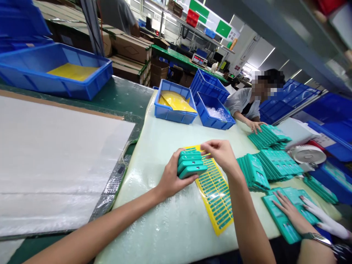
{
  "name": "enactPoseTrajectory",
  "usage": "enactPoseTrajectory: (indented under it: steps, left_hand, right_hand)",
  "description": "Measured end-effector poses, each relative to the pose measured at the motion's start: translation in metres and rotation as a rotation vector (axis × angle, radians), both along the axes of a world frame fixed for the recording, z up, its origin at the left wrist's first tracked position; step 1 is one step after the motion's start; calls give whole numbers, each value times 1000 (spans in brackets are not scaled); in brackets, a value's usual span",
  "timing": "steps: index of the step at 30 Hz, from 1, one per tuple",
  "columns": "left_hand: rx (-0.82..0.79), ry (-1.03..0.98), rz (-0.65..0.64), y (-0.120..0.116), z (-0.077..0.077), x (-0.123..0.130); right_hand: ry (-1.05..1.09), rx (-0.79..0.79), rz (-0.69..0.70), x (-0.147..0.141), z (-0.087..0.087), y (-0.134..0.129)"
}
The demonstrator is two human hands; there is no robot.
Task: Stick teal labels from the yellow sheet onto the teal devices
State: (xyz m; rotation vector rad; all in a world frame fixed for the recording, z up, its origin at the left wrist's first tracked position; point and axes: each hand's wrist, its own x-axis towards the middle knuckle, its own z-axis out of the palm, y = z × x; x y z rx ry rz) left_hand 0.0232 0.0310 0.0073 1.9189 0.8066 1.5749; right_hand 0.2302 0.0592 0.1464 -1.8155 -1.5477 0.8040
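Note:
My left hand (172,178) is wrapped around a short stack of teal plastic cases (191,165), held on edge above the table with their narrow sides facing up. Just right of the stack, my right hand (221,154) has its thumb and fingertips drawn together in a pinch; whatever is between them is too small to make out. Beneath both hands lies a yellow sheet (216,205) with rows of narrow teal strip labels. Its upper end is partly covered by the cases and my right hand.
Stacks of teal cases (279,163) stand on the right, where co-workers' hands (288,209) touch some. Blue bins (176,115) sit at the table's far end, one with yellow sheets. A white board (55,165) lies left; a small fan (308,154) is far right.

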Motion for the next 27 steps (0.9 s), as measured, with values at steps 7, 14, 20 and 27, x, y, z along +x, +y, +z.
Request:
enactPoseTrajectory:
  steps: [7, 14, 20, 27]
  left_hand:
    - [16, 16, 41, 0, 0, -1]
    - [26, 22, 41, -1, 1, -1]
    - [5, 11, 28, -3, 0, 0]
    - [-19, -7, 2, -4, -1, 0]
  right_hand:
    - [-376, -88, -337, 47, -66, 45]
    - [-554, -217, -308, 35, -94, 47]
    - [-640, -239, -316, 29, -98, 44]
    - [-612, -216, -382, 28, -98, 38]
